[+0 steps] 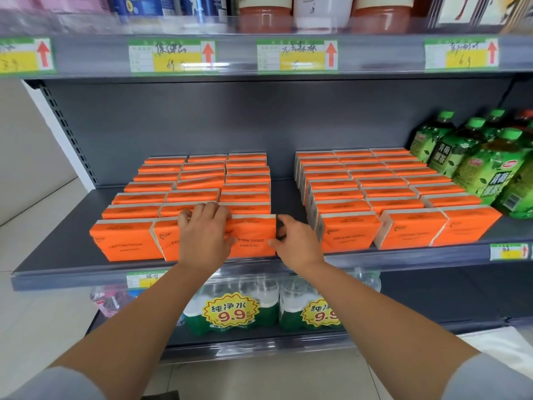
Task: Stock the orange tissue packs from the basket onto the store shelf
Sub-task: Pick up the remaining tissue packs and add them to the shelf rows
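Shelving in dark grey metal fills the view, seen from the head of a person whose two bare forearms extend forward. On the middle shelf (pixel 66 255), orange tissue packs (pixel 193 194) stand on edge in rows that run from the front lip back towards the rear panel. They form two groups of three columns each, a left block (pixel 144 197) and a right block (pixel 375 192), with a bare strip of shelf between them.

Both hands are on the front pack (pixel 255 239), printed COTTON TISSUE, at the front right corner of the left block. The left hand (pixel 203 236) curls its fingers over the top edge where this pack meets the neighbouring pack (pixel 168 246), and its thumb lies on the front face. The right hand (pixel 298 242) pinches the pack's right end, thumb on the front face and fingers round the side, inside the strip between the blocks.

Green tea bottles (pixel 476 166) stand close against the right side of the right block. The rail above carries handwritten price labels (pixel 173 54) with red arrows, and blurred jars (pixel 265 13) sit on the shelf over it. Below the hands, wrapped water bottle packs (pixel 230 313) with yellow 9.9 stickers rest on the lower shelf. Pale floor tiles show at the left.
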A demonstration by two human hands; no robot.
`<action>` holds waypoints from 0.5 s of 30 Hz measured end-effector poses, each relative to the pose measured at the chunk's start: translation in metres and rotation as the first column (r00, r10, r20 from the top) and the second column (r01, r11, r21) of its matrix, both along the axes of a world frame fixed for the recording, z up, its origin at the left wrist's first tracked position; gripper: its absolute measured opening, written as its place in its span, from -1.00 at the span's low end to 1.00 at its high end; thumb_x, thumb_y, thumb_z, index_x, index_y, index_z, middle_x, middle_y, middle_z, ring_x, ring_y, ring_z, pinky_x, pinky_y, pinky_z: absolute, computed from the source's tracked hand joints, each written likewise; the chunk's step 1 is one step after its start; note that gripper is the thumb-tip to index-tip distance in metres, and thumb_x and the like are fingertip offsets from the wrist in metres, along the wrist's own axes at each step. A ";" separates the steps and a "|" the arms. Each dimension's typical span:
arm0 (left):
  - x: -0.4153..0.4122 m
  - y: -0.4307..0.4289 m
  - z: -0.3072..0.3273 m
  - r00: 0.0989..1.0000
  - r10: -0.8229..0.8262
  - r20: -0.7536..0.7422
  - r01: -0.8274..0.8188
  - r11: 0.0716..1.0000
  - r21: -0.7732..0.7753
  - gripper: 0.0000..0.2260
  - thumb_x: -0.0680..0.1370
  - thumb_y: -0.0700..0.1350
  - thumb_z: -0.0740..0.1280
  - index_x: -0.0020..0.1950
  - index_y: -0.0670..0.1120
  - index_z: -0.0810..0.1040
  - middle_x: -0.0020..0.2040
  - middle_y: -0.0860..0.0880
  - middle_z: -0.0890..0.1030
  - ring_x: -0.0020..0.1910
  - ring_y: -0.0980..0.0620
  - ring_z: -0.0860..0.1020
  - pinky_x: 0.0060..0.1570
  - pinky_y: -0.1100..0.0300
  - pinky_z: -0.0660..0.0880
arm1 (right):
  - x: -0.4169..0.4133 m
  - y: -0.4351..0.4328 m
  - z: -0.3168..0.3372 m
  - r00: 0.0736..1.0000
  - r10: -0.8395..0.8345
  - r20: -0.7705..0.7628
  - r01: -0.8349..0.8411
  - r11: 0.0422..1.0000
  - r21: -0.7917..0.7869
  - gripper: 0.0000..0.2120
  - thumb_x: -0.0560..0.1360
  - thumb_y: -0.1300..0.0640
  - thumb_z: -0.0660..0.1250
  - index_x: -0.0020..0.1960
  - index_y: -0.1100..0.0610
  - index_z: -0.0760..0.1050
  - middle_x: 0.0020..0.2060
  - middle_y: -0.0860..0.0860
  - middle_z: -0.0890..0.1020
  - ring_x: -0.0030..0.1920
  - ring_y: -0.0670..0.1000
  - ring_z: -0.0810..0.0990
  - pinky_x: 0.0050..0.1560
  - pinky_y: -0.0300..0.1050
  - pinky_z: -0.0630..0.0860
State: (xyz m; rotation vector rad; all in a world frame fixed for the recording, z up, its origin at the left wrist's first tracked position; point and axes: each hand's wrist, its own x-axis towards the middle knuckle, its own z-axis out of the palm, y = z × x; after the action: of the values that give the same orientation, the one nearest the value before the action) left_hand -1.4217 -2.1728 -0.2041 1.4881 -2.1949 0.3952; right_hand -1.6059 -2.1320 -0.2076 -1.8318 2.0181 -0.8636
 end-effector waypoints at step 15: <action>-0.020 0.042 0.011 0.972 -0.069 0.224 0.056 0.996 0.062 -0.41 0.30 -0.07 0.56 0.30 -0.12 0.51 0.32 -0.11 0.52 0.36 -0.13 0.43 0.34 -0.16 0.29 | -0.031 0.066 0.006 0.916 0.086 -0.393 -0.076 0.996 0.042 -0.50 0.56 0.05 0.29 0.46 0.05 0.27 0.23 0.05 0.50 0.21 0.09 0.50 0.02 -0.05 0.51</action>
State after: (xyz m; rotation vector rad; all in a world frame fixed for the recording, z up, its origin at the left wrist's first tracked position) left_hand -1.4420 -2.1308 -0.1932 1.4601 -2.4413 0.5086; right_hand -1.6369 -2.0662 -0.2014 -2.1996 2.1433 -0.4663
